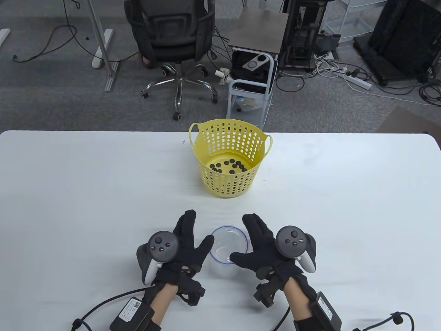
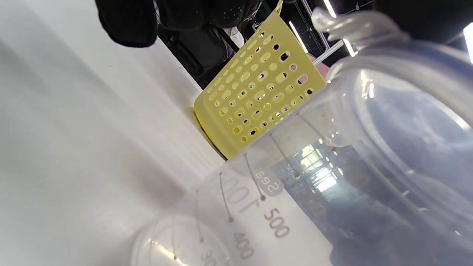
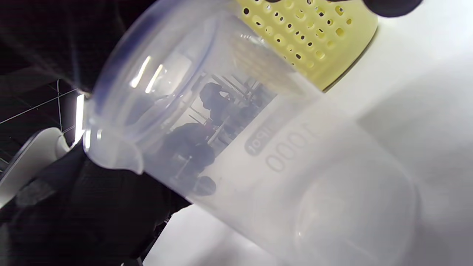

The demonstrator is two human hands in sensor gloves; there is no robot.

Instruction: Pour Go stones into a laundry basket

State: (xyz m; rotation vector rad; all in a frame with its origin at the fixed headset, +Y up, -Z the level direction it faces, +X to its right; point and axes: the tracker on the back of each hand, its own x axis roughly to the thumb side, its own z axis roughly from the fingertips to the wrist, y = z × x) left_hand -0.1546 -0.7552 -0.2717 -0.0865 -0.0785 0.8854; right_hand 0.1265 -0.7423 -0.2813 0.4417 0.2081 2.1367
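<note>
A yellow perforated laundry basket stands upright at the table's middle, with several black Go stones on its bottom. A clear, empty measuring cup stands upright near the front edge, between my hands. My left hand lies open to the cup's left, its thumb next to the rim. My right hand lies open to the cup's right, its thumb over the rim's front edge. Neither hand grips the cup. The cup and basket show in the left wrist view, and the cup and basket in the right wrist view.
The white table spreads wide to both sides. A tiny speck lies left of the basket's rim. Beyond the far edge are an office chair and a small cart.
</note>
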